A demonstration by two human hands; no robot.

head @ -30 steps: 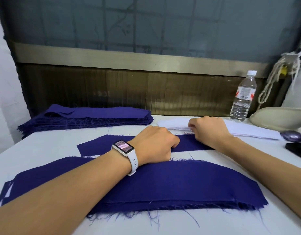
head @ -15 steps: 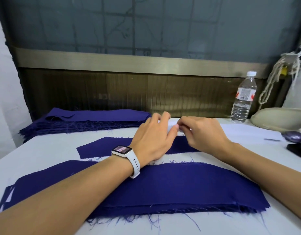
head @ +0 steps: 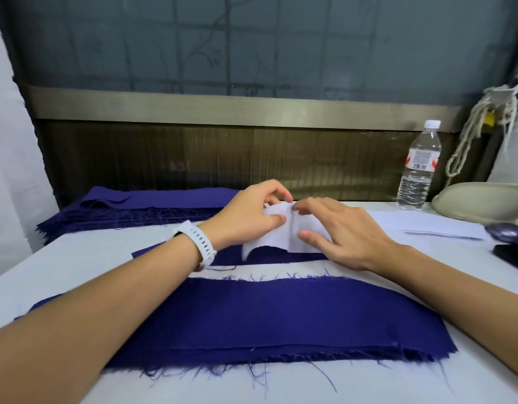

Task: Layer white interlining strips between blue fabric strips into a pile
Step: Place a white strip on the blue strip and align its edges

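Reaches forward with both bare arms over the near pile of blue fabric (head: 281,316), with forearms crossing above its frayed far edge and wrists kept low. Brings hand close to hand just beyond it, above a single blue strip (head: 153,253) lying flat on the white table (head: 77,258). Pinches with the left hand (head: 246,217) the upper end of the white interlining strip (head: 281,233), with the thumb pressed on the front face, the fingers curled down over the top edge, and a white watch (head: 201,243) strapped round the wrist. Grips the same strip with the right hand (head: 342,231) just beside, with a fingertip at the top edge, the thumb flat on the face lower down, the remaining fingers loosely spread and half bent, and the back of the hand turned up. Holds this end of the strip raised off the table and buckled between the two hands, with its lower left corner curling down over the single blue strip; cannot tell how far it runs beneath the right palm. Has at far left a thick stack of blue strips (head: 153,205), at far right a flat white stack (head: 427,225), and beyond that a water bottle (head: 418,167) standing upright
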